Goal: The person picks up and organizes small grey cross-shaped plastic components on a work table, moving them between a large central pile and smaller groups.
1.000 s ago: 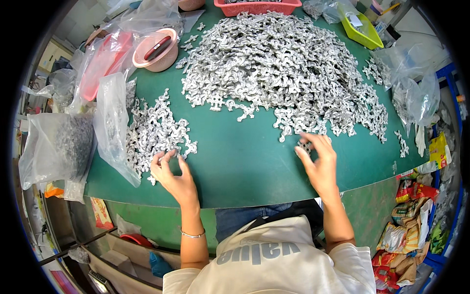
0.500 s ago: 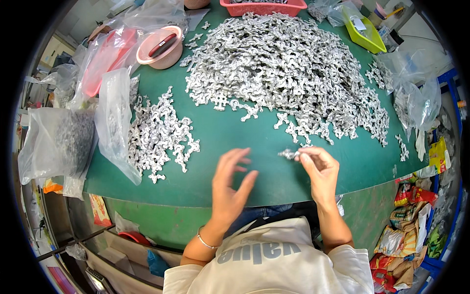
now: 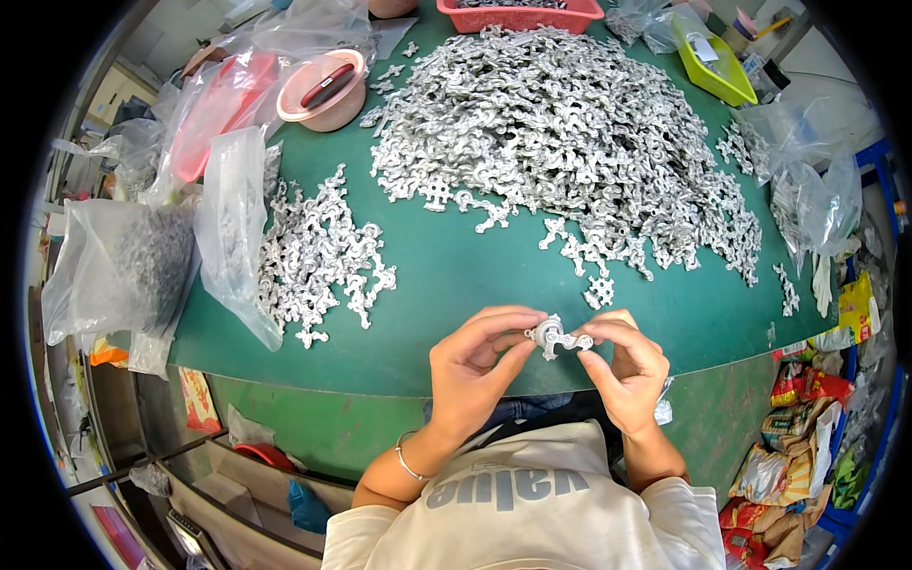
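Between my two hands, just above the table's near edge, is a small silver metal part (image 3: 560, 338) with rounded lobes and a ring-like section. My left hand (image 3: 480, 366) pinches its left end between thumb and fingers. The right end is gripped by the thumb and fingertips of my right hand (image 3: 627, 369). A large heap of similar silver parts (image 3: 551, 133) covers the far middle of the green table (image 3: 427, 275). One loose part (image 3: 598, 292) lies just beyond my right hand. To the left is a smaller pile (image 3: 323, 256) of such parts.
Clear plastic bags (image 3: 123, 266) stand at the left, and others (image 3: 817, 190) at the right. A pink bowl (image 3: 323, 104) with a dark red-handled tool, a red basket (image 3: 522, 17) and a yellow-green basket (image 3: 717, 71) line the far side. Colourful sacks (image 3: 774, 456) are stacked lower right.
My left hand has moved right and closed on the part's left end. My right hand has lowered slightly with the part, which is now held in both hands.
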A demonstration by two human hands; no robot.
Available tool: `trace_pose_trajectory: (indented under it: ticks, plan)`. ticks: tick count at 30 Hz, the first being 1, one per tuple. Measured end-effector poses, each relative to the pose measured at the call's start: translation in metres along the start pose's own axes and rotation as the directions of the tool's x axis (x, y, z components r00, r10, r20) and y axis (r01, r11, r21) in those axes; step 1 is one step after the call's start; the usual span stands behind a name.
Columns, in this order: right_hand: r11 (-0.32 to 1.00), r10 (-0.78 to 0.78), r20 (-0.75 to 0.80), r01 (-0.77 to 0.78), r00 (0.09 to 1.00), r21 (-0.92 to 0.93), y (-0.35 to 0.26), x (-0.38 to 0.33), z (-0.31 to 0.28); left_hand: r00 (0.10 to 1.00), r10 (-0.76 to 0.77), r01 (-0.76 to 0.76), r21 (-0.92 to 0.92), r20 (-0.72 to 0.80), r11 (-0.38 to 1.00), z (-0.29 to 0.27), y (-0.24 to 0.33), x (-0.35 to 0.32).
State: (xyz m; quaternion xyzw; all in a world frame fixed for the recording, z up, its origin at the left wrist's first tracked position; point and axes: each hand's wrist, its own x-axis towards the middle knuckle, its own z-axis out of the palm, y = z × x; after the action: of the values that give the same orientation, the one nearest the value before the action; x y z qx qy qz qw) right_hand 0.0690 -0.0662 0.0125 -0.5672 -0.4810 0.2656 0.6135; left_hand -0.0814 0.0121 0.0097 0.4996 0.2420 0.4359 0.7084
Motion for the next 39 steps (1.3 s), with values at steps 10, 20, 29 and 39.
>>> trace_pose_trajectory:
  ticks: [10,20,29,39]
  plan:
    - [1.000,-0.009,0.023,0.010,1.000,-0.015,-0.003,0.000,-0.003,0.999,0.037,-0.038,0.022,0.030,0.999,-0.001,0.001,-0.002]
    - [0.961,0.115,0.114,-0.082,0.987,-0.264,0.014,0.019,-0.009,0.989,0.144,-0.105,0.608,-0.015,0.787,-0.040,0.006,0.006]
    - [0.377,0.038,0.174,0.147,0.984,-0.914,0.062,0.063,0.003,0.808,0.557,0.161,0.981,-0.195,0.110,-0.107,0.001,0.010]
    - [0.880,0.372,0.363,-0.449,0.854,0.153,0.012,0.025,0.001,0.992,0.123,-0.114,0.625,0.028,0.772,-0.016,0.012,0.008]
